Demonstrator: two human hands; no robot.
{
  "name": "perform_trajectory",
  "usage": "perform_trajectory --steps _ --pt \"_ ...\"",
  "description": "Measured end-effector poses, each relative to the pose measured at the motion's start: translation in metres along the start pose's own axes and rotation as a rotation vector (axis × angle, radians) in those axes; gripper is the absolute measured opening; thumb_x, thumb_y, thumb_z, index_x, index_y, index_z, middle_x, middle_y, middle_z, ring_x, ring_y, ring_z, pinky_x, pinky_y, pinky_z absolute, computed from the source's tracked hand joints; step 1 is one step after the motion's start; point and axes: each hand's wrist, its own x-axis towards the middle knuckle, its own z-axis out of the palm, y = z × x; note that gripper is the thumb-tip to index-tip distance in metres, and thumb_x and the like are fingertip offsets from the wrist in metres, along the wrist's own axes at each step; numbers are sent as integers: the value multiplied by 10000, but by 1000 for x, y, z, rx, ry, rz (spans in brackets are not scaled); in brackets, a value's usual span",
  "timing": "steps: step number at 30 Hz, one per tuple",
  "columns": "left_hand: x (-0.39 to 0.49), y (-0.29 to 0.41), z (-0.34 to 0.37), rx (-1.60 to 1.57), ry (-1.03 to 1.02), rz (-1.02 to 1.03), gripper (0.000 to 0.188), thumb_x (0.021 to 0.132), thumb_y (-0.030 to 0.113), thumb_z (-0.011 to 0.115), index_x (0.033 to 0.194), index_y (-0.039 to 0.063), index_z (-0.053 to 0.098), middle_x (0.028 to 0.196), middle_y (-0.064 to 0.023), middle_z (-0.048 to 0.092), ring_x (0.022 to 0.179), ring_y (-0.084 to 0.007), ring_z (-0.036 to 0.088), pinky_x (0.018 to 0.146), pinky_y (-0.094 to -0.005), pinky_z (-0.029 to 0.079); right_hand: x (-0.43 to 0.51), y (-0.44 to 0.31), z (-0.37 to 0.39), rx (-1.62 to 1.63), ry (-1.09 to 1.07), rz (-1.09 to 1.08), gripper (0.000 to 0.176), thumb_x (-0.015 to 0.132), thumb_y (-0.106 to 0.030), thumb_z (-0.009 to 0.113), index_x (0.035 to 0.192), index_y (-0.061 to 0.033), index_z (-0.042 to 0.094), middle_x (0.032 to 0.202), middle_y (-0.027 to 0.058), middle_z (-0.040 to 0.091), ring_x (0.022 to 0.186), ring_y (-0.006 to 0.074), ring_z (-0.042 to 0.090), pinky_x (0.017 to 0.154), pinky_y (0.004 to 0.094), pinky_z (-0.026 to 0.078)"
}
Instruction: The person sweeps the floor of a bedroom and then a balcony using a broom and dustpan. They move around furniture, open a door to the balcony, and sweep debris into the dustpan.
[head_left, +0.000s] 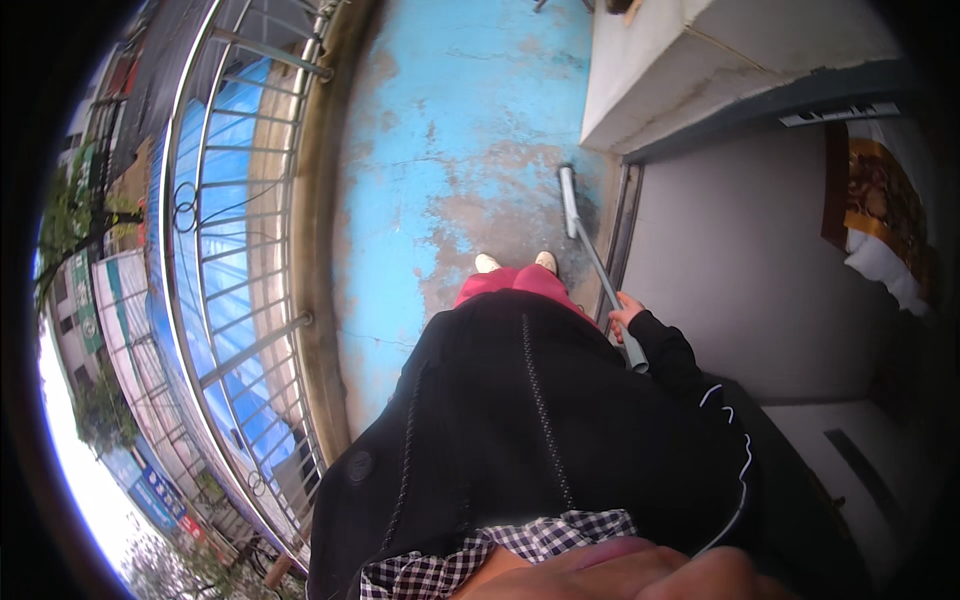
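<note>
My right hand grips the grey handle of a long-handled broom or floor brush near its upper end, at my right side. The tool's long narrow head rests on the worn blue floor, ahead and to the right of my shoes, beside the doorway. Its underside is hidden, so I cannot tell its exact kind. My left hand is out of view. Before me lies the floor, its blue paint worn to grey in patches.
A metal railing on a low ledge runs along the left. On the right are a pale wall corner, a door sill and a grey interior floor with patterned bedding or cloth beyond.
</note>
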Motion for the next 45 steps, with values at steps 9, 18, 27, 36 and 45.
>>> perform_trajectory --steps 9,18,27,36,45 --pt "-44 31 -20 -12 120 -32 632 577 207 631 1151 87 394 1247 -187 169 1055 -310 400 832 -341 381 105 -12 6 -279 -79 -83 241 659 -9 471 887 68 465 528 155 479 409 252 485 379 366 402" --pt "93 39 -55 -78 216 50 711 568 116 640 1214 98 343 1335 -182 83 1107 -311 362 849 -342 373 54 -196 96 189 -295 -66 625 751 -58 506 1281 -208 210 625 118 465 432 145 410 365 275 351" --pt "124 117 -122 -106 125 104 715 533 60 647 1182 72 348 1334 -177 75 1157 -327 277 891 -397 319 61 -232 101 98 -44 -91 93 720 -17 431 791 -41 377 481 114 397 356 241 396 334 366 345" --pt "187 167 -176 151 -123 -67 748 529 138 669 1194 69 334 1332 -204 28 1191 -346 198 918 -480 214 104 -328 149 11 -256 -124 504 702 -71 506 1151 23 296 537 143 506 406 226 482 407 342 393" --pt "237 199 -200 76 -29 114 726 533 142 666 1183 64 350 1328 -207 52 1189 -341 204 934 -468 202 -20 -397 99 267 -163 -64 661 743 -59 523 1288 -167 165 629 121 463 427 144 403 377 290 356"
